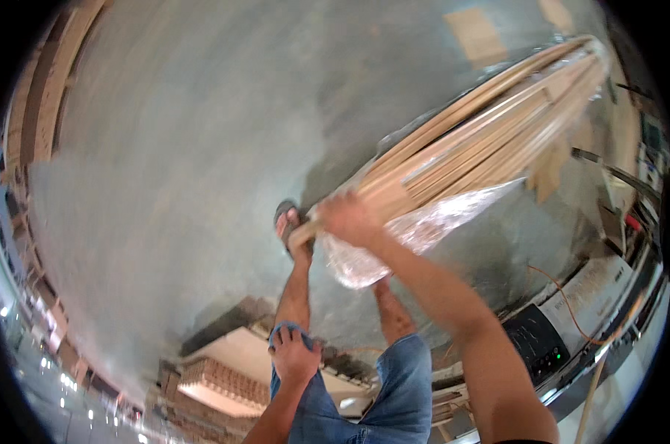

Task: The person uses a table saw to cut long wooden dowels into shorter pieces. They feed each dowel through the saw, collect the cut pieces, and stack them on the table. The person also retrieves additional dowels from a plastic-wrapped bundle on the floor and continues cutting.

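Note:
My left hand (pixel 293 355) lies on my left knee, fingers spread over the denim shorts (pixel 327 407). My right hand (pixel 350 219), smeared by motion, is closed at the near end of a long bundle of wooden strips (pixel 483 140). From its left side sticks out a tan tube-like piece (pixel 303 234); whether it is cardboard or wood I cannot tell. Clear plastic film (pixel 361 265) hangs crumpled just below this hand and runs along the bundle. The far end of the bundle is wrapped in film too.
My left foot in a dark sandal (pixel 287 216) stands beside the bundle's near end. Flat cardboard pieces (pixel 475 37) lie at the far right. A black-panelled machine (pixel 536 342) with an orange cord (pixel 568 300) stands at right. Stacked wood (pixel 228 379) is behind my legs; boards (pixel 54 81) line the left.

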The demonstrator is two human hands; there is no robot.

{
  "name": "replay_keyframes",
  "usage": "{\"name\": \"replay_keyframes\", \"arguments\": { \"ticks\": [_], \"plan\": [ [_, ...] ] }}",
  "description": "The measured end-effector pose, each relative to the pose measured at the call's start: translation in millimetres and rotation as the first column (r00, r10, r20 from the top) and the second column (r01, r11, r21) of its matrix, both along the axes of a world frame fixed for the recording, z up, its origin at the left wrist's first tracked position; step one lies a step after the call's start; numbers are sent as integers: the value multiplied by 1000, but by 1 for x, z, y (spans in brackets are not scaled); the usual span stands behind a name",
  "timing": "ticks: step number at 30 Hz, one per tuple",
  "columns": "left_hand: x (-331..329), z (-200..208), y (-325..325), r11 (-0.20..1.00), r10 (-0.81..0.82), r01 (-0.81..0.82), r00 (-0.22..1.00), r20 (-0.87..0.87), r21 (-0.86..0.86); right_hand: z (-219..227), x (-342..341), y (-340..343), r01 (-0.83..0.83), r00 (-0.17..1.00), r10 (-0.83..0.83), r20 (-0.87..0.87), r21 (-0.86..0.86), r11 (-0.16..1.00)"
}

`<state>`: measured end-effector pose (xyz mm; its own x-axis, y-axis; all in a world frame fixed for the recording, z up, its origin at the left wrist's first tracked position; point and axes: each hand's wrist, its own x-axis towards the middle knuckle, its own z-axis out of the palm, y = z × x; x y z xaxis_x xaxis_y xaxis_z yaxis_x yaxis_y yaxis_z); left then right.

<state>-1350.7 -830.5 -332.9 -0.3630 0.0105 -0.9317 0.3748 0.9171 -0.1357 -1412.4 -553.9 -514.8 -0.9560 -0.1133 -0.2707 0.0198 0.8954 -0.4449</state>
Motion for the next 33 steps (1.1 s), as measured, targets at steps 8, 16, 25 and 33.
{"name": "replay_keyframes", "arguments": {
  "ticks": [8,16,25,33],
  "plan": [
    [3,-18,-43,944,200,-184,979,-30,273,187,92,-22,82,995,-69,68,-217,973],
    [-26,122,-5,65,734,-998,62,676,20,330,170,-26,119,988,-142,-57,-293,949],
    [20,275,29,763,141,-302,941,309,571,439,203,-60,82,965,-159,-207,-337,938],
    [66,375,-108,803,92,-110,994,60,586,417,274,22,892,58,-971,-233,-425,155]
  ]
}}
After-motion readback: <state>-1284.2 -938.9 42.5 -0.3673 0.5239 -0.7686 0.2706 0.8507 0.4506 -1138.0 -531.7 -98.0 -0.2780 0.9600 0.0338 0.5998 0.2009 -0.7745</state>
